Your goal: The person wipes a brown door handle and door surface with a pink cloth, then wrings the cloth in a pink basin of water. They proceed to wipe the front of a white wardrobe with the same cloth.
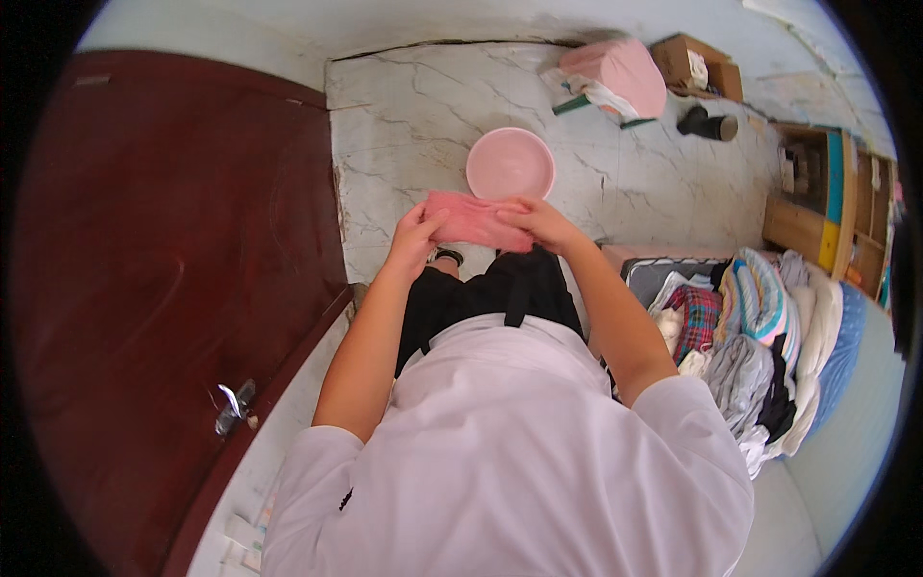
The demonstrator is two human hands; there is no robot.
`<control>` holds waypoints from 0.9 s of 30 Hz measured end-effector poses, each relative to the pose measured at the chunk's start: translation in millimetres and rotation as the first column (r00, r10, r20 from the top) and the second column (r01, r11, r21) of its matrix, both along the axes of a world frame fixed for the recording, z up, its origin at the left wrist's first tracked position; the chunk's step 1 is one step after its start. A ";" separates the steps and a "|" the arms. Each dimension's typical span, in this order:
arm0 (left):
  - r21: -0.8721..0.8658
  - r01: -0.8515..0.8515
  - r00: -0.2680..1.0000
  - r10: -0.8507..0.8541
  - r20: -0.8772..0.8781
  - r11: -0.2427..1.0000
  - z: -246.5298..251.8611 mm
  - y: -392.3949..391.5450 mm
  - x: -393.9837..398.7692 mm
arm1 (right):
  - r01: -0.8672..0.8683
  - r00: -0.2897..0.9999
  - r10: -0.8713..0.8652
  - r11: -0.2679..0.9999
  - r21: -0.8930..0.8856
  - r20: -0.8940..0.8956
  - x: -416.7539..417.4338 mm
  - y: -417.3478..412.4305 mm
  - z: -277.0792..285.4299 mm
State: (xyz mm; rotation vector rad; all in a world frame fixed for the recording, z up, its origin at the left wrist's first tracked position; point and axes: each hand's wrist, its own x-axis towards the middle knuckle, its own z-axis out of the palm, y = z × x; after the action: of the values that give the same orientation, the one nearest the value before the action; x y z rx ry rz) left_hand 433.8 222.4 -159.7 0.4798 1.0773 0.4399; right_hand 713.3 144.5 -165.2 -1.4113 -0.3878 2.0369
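A folded pink cloth [472, 220] is stretched between my two hands in front of my legs. My left hand [414, 238] grips its left end, thumb on top. At the other end, my right hand [544, 225] holds the cloth with its fingers over the upper face. Just beyond the cloth, a round pink plastic basin [510, 162] stands on the marble-patterned floor [411, 122]. The cloth hides a little of the basin's near rim. Whether the basin holds any water cannot be told.
A dark red door [159, 216] with a metal handle [234, 404] fills the left side. Bedding and clothes [750, 339] are heaped at the right. Farther off are a pink-covered stool [616, 76], a cardboard box [696, 65], dark boots [707, 125] and a wooden shelf unit [800, 216].
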 end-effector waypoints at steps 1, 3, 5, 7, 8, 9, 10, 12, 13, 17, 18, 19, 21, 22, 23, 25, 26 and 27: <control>0.000 0.067 0.997 -0.067 -0.039 0.998 -12.5 4.7 18.0 | 0.112 0.993 -0.112 0.994 0.005 0.039 17.3 -7.1 -14.4; -0.008 0.191 0.976 -0.190 -0.108 0.982 -39.9 9.9 51.0 | 0.259 0.956 -0.258 0.966 0.010 0.140 38.8 -21.2 -49.2; -0.048 0.271 0.947 -0.275 -0.168 0.962 -71.2 14.2 76.9 | 0.333 0.909 -0.322 0.943 0.003 0.263 47.7 -36.8 -90.6; -0.069 0.418 0.869 -0.421 -0.259 0.906 -124.0 19.1 90.9 | 0.339 0.883 -0.316 0.941 -0.008 0.346 52.5 -43.8 -124.8; -0.086 0.417 0.862 -0.423 -0.280 0.905 -150.9 18.5 95.3 | 0.314 0.872 -0.288 0.950 0.000 0.395 57.4 -47.2 -151.9; -0.092 0.407 0.859 -0.415 -0.301 0.909 -181.6 18.8 105.3 | 0.277 0.859 -0.254 0.961 0.015 0.443 64.5 -49.1 -183.7; -0.098 0.394 0.856 -0.403 -0.323 0.914 -212.4 18.1 112.4 | 0.299 0.845 -0.269 0.954 0.008 0.462 64.0 -53.2 -215.3; -0.100 0.392 0.855 -0.402 -0.328 0.915 -281.4 19.4 119.2 | 0.325 0.819 -0.281 0.946 0.001 0.500 62.2 -56.7 -288.3; -0.093 0.393 0.855 -0.401 -0.330 0.915 -321.8 22.6 123.6 | 0.318 0.793 -0.273 0.948 0.012 0.544 63.0 -50.6 -323.2; -0.018 0.479 0.775 -0.433 -0.460 0.878 -490.6 31.6 136.9 | 0.311 0.673 -0.311 0.942 0.125 0.671 68.9 -46.3 -492.2; -0.016 0.535 0.727 -0.470 -0.501 0.845 -522.0 35.3 144.1 | 0.293 0.649 -0.281 0.950 0.108 0.707 69.7 -38.6 -522.3; 0.025 0.543 0.724 -0.453 -0.519 0.839 -556.9 33.1 150.4 | 0.276 0.612 -0.255 0.956 0.100 0.749 75.6 -33.5 -551.8; 0.109 0.562 0.719 -0.418 -0.555 0.820 -617.4 28.8 159.9 | 0.275 0.559 -0.310 0.944 0.181 0.769 84.3 -30.3 -616.1; 0.154 0.603 0.684 -0.407 -0.606 0.783 -642.8 26.5 162.8 | 0.274 0.530 -0.340 0.936 0.223 0.777 86.9 -30.8 -642.4; 0.199 0.643 0.649 -0.389 -0.654 0.740 -666.6 24.1 166.9 | 0.234 0.495 -0.303 0.949 0.210 0.814 88.8 -34.6 -664.8; 0.281 0.671 0.619 -0.310 -0.722 0.686 -700.9 28.6 168.8 | 0.146 0.439 -0.232 0.972 0.186 0.868 88.9 -20.4 -672.3; 0.323 0.664 0.629 -0.268 -0.730 0.675 -711.5 31.3 174.7 | 0.092 0.404 -0.148 0.988 0.121 0.903 94.2 -13.9 -671.9; 0.361 0.658 0.638 -0.236 -0.733 0.660 -713.0 32.2 181.8 | 0.046 0.361 -0.059 0.998 0.046 0.931 100.0 -13.1 -671.6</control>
State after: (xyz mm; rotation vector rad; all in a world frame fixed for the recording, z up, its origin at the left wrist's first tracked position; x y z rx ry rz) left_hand 615.6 254.6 -872.8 1.5660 1.3843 0.1112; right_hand 813.3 131.4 -836.7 -2.4560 -0.7948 0.9048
